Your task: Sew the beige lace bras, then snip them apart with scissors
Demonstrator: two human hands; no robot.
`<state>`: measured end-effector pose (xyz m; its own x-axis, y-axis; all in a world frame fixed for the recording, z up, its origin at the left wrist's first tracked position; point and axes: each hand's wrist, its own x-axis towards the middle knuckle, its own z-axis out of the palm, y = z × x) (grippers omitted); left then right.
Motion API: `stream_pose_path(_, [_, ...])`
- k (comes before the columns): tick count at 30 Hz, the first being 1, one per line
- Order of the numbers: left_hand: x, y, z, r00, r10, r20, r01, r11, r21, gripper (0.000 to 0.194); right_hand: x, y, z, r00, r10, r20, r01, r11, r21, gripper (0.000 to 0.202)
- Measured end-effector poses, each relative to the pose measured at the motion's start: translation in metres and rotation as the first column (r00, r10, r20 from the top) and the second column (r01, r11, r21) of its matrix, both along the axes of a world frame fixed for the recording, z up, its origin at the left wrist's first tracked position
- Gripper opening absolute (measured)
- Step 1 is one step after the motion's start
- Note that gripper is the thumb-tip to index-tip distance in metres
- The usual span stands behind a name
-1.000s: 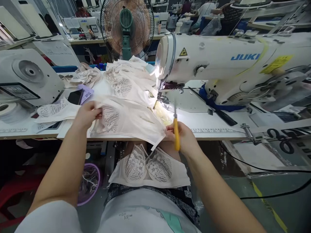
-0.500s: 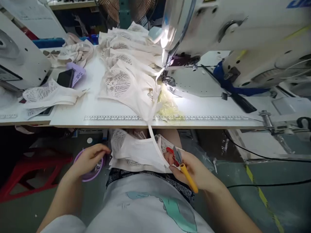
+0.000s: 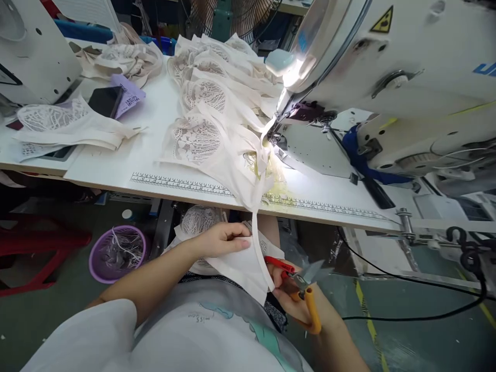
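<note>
A white lace bra (image 3: 242, 263) lies over my lap, below the table edge. At its upper edge my left hand (image 3: 220, 240) pinches the fabric between thumb and fingers. My right hand (image 3: 296, 306) is closed around scissors (image 3: 306, 276) with one red and one orange handle, their blades spread and pointing right. The same hand's fingertips grip the bra's lower right corner, where a narrow white strap (image 3: 256, 237) ends. This strap runs up over the table edge to another white lace bra (image 3: 199, 142), which lies by the sewing machine needle.
The lit sewing machine (image 3: 349, 67) fills the right side of the white table (image 3: 116, 160). More lace bras (image 3: 209, 67) are piled behind. On the left are a dark phone (image 3: 105, 101) and a purple paper (image 3: 129, 97). A purple basket (image 3: 96, 258) of scraps stands on the floor.
My left hand has moved right from above the basket and taken hold of the bra's edge. The scissors have turned, with their blades now spread to the right. The view has shifted and tilted.
</note>
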<state>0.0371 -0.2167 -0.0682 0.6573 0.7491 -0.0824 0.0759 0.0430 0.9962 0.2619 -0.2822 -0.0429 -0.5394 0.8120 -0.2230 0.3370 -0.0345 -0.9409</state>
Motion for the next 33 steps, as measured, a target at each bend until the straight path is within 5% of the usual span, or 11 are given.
stream_pose_path(3, [-0.003,-0.012,-0.002,0.987,0.150,0.064,-0.141,0.982,-0.125,0.026,-0.002,0.012,0.007,0.996,0.080,-0.046,-0.080,0.997,0.018,0.031])
stream_pose_path(7, [-0.014,-0.019,0.005,0.976,0.215,-0.040,-0.218,0.973,-0.073,0.023,0.006,0.039,0.017,0.956,0.289,0.046,-0.290,0.957,0.014,0.061])
stream_pose_path(17, [-0.029,-0.015,0.023,0.966,0.169,-0.197,-0.158,0.985,0.073,0.021,0.010,0.088,0.024,0.786,0.520,0.333,-0.529,0.846,-0.073,0.059])
stream_pose_path(27, [-0.037,-0.010,0.022,0.979,0.098,-0.179,-0.094,0.995,0.033,0.020,0.000,0.096,0.034,0.759,0.524,0.385,-0.535,0.840,-0.088,0.053])
stream_pose_path(33, [-0.038,-0.010,0.028,0.979,0.104,-0.177,-0.105,0.994,0.005,0.017,0.008,0.088,0.017,0.903,0.351,0.248,-0.339,0.937,-0.091,0.050])
